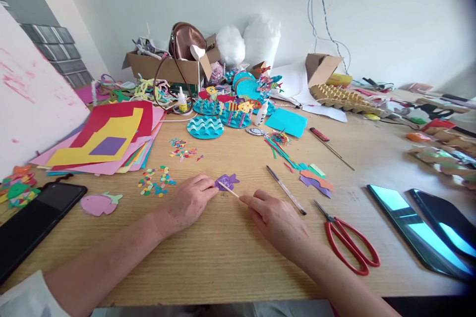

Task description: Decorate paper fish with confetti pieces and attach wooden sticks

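Observation:
A small purple paper fish (227, 181) lies flat on the table, with shiny wet-looking streaks on its body. The fingers of my left hand (190, 199) are closed together at its left edge, pinning it down. Between the thumb and fingers of my right hand (274, 215) is a thin wooden stick (229, 189), its tip resting on the fish's body. To the right of that hand lie a pen (285, 189) and red-handled scissors (347, 240). Small coloured paper dots (158, 181) are scattered beyond my left hand, and a pink paper fish (100, 204) lies further left.
Stacked coloured paper (100, 138) and a black phone (40, 218) are on the left. Glue bottles (261, 113), blue wavy paper pieces (205, 127) and a cardboard box (178, 68) stand towards the wall. Two more phones (416, 228) lie at the right; paper scraps (316, 181) are nearer.

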Motion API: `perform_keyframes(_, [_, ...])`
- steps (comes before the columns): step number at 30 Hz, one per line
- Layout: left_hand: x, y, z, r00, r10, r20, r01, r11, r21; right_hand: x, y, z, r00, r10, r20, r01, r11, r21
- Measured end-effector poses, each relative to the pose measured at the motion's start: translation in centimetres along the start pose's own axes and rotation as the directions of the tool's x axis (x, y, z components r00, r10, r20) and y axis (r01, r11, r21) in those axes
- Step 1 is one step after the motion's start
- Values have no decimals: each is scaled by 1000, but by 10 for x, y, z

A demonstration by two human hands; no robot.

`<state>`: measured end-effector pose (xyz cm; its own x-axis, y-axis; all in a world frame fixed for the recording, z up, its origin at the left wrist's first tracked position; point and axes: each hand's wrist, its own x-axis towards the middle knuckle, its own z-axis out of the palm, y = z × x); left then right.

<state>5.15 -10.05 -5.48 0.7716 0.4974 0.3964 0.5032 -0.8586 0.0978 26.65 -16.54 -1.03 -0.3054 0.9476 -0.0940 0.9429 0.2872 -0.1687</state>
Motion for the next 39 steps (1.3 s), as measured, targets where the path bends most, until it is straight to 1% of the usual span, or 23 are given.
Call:
perform_keyframes(6, [0, -1, 1, 1000, 2, -4, -2, 1000, -1, 7, -1, -3, 1000, 9, -10, -9, 1000, -21])
perform_keyframes(11, [-1, -1, 2, 1000, -11, -1, 11, 1000, -1, 7, -4, -4, 1000, 6, 30, -6, 1000, -22])
perform_keyframes(16, [-1, -1, 2, 1000, -10, 20, 10, 1000, 0, 10, 1, -1, 999, 37, 4, -37, 999, -33])
perform_keyframes(20, [-1, -1, 2, 1000, -10, 16, 10, 1000, 11, 9, 5, 1, 998, 64, -15, -65, 997, -42])
perform_keyframes(26, [-3, -2, 3, 1000, -14, 9, 14, 1000, 2, 5, 5, 1, 995, 88, -42, -89, 996, -25])
perform_keyframes(35, [-3, -3, 3, 1000, 5, 2, -5, 999, 32, 4, 5, 2, 994, 105, -28, -105, 994, -4])
perform_keyframes(39, [-2, -2, 1, 1000, 4, 9, -4, 999, 38, 5, 0, -1, 995, 101, -17, -101, 995, -7])
